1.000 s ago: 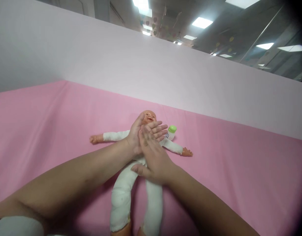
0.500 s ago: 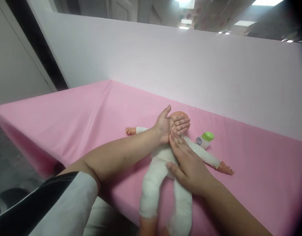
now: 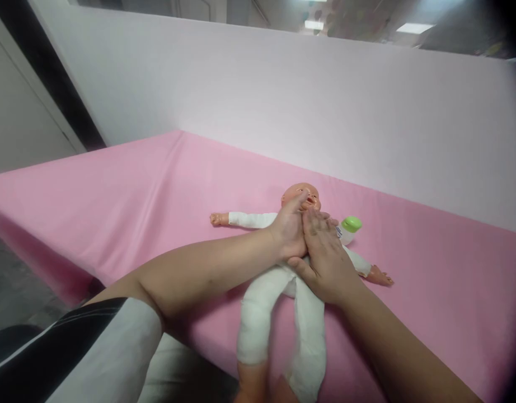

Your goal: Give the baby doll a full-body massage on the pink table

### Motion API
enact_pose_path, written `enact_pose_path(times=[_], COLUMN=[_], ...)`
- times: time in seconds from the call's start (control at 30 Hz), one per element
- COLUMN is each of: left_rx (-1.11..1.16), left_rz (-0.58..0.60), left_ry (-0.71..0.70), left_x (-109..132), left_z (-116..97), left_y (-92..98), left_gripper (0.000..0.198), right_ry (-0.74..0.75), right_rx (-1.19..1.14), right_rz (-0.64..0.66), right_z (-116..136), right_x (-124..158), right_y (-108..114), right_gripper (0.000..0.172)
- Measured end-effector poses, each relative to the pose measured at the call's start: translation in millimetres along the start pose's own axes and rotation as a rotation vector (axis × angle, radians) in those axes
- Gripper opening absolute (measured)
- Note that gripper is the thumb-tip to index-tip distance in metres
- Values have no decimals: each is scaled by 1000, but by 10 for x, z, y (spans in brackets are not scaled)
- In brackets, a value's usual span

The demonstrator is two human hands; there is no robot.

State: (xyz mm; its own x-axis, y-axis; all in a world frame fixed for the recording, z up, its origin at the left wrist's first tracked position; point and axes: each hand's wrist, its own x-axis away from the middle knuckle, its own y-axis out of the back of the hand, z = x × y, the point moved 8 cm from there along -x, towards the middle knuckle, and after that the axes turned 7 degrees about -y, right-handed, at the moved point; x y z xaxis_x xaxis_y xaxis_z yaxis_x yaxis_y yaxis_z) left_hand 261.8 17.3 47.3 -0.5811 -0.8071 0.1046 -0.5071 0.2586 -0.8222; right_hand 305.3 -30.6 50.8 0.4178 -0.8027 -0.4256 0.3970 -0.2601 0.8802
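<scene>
A baby doll (image 3: 258, 322) with white cloth limbs and a hard plastic head lies on its back, arms spread. Over its chest, my left hand (image 3: 289, 229) is turned palm up with its fingers stretched out. Flat across the left palm and fingers lies my right hand (image 3: 327, 254), palm down, thumb apart. Neither hand grips anything. Just beyond the right fingers, beside the doll's arm, is a white bottle with a green cap (image 3: 351, 225); my fingers hide part of it. The doll's torso is mostly covered by my hands.
A pink cloth (image 3: 430, 268) covers the table under the doll. Behind it rises a pale upright panel (image 3: 262, 95). A grey door (image 3: 23, 101) with a dark frame stands at the far left.
My right hand has slid forward over the left palm, covering the left fingers. My left hand has lowered slightly, so the doll's face now shows. The view has shifted a little.
</scene>
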Motion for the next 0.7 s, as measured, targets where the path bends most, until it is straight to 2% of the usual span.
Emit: enact_pose_path(times=[0.13,0.23,0.33,0.43,0.53,0.7], left_rx=[2,-2,1,-8,-8,-16], left_rz=[-74,-67,-29,-23,-34,27], left_ry=[-90,-157,-177,-166,-126,-15], left_x=[-39,-84,-117,-116,-83,3], left_z=[-278,-501,-605,-591,-467,-145], left_y=[95,161,188,190,160,11], left_gripper=[76,80,82,83,81,80], right_ry=[-20,11,43,109,170,133], right_rx=[44,45,17,-45,-112,-111], right_rz=[49,89,132,171,168,45], right_z=[-81,-8,110,263,372,302], right_x=[-36,-40,-16,37,86,58], right_y=[-60,-71,-43,1,42,78], right_gripper=[97,95,91,89,93,98])
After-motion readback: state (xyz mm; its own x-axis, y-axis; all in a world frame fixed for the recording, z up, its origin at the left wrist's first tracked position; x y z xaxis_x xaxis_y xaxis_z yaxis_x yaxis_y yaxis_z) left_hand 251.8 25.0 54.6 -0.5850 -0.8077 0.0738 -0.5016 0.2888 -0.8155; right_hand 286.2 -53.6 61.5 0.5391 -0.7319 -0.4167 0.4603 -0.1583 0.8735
